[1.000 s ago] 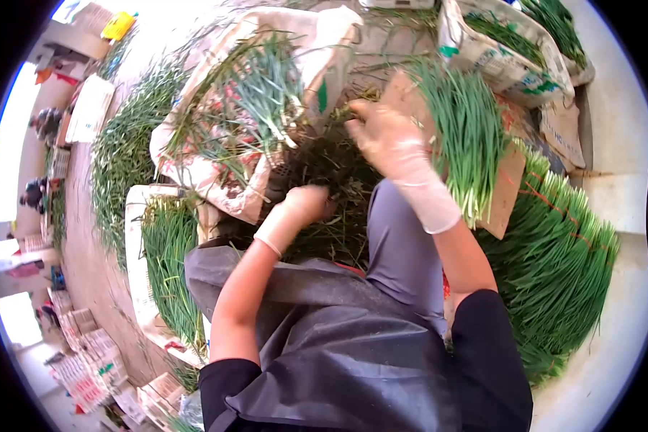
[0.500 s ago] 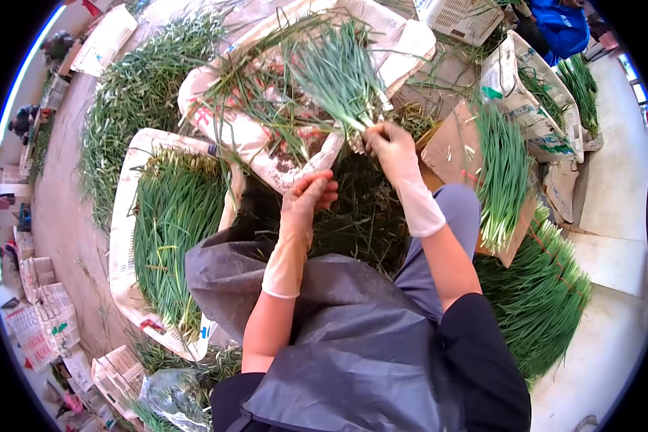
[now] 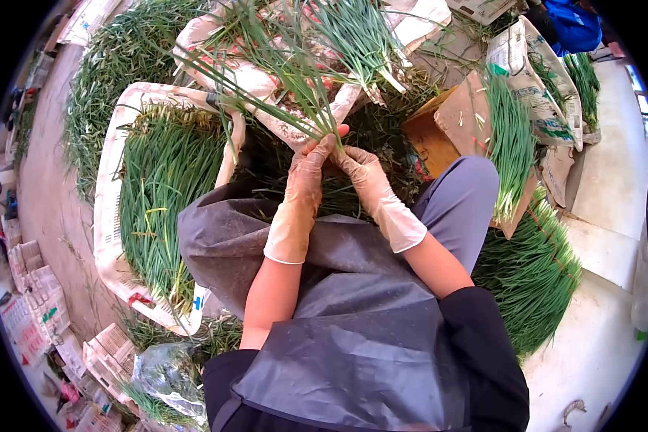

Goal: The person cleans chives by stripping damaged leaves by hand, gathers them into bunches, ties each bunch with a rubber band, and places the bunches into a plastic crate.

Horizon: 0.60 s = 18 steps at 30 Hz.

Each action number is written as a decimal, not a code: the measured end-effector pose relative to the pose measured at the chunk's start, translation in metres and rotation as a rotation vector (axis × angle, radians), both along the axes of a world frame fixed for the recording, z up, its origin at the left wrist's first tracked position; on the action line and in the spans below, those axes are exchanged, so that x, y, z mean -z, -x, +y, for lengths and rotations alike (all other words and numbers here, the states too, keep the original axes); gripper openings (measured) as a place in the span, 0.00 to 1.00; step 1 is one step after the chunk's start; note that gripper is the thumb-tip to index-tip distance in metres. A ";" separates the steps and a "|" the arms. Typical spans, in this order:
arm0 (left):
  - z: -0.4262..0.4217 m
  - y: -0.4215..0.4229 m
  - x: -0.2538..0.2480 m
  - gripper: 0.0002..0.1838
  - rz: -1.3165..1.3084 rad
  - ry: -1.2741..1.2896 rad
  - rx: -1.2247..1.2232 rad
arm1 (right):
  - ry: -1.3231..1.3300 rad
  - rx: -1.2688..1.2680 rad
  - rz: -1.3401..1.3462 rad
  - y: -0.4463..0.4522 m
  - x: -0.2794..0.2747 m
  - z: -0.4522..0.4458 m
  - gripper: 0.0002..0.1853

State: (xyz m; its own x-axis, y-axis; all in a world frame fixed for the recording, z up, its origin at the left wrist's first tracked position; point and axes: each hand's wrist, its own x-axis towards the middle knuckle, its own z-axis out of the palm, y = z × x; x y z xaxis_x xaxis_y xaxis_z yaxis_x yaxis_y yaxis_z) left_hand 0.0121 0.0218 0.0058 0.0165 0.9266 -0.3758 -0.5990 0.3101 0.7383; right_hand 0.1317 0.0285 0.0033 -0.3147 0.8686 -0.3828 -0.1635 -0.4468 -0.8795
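Note:
Both of my hands wear thin, soiled pale gloves and meet above my lap. My left hand (image 3: 311, 169) is closed around the lower part of a few long chives (image 3: 311, 93), whose leaves fan up and to the left. Close beside it, my right hand (image 3: 366, 176) pinches at the lower ends of the same stalks; its fingertips are partly hidden. Beyond my hands, a thicker bunch of chives (image 3: 360, 43) lies with its pale root ends toward me. It rests on a white sack-lined container (image 3: 284, 122) strewn with loose leaves and dirt.
A white crate (image 3: 106, 216) full of chives stands at my left, near a leaf heap (image 3: 97, 108) on the floor. To my right are a cardboard box (image 3: 450, 119), a laid-out chive bunch (image 3: 513, 144) and a large tied bundle (image 3: 529, 281). Another white crate (image 3: 522, 72) stands behind.
My right hand has let go of the thicker bunch's root ends and moved down and left to my left hand. A few chives now stand in my left hand. The view has shifted slightly.

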 end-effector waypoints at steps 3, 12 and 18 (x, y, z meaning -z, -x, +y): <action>-0.002 0.007 0.006 0.19 -0.144 0.087 0.040 | 0.115 0.121 0.174 0.000 -0.003 -0.005 0.15; 0.004 0.001 0.010 0.16 0.106 0.003 -0.125 | -0.182 0.140 -0.076 -0.020 -0.009 0.019 0.11; 0.008 -0.004 0.007 0.17 0.049 0.046 -0.107 | -0.171 0.201 0.077 0.001 0.002 0.020 0.09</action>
State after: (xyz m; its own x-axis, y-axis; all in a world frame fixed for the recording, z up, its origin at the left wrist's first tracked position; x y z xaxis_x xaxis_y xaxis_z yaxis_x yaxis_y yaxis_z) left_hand 0.0163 0.0297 -0.0012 -0.1005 0.9038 -0.4160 -0.5942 0.2808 0.7537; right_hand 0.1305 0.0483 0.0013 -0.1522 0.9666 -0.2064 -0.3027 -0.2444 -0.9212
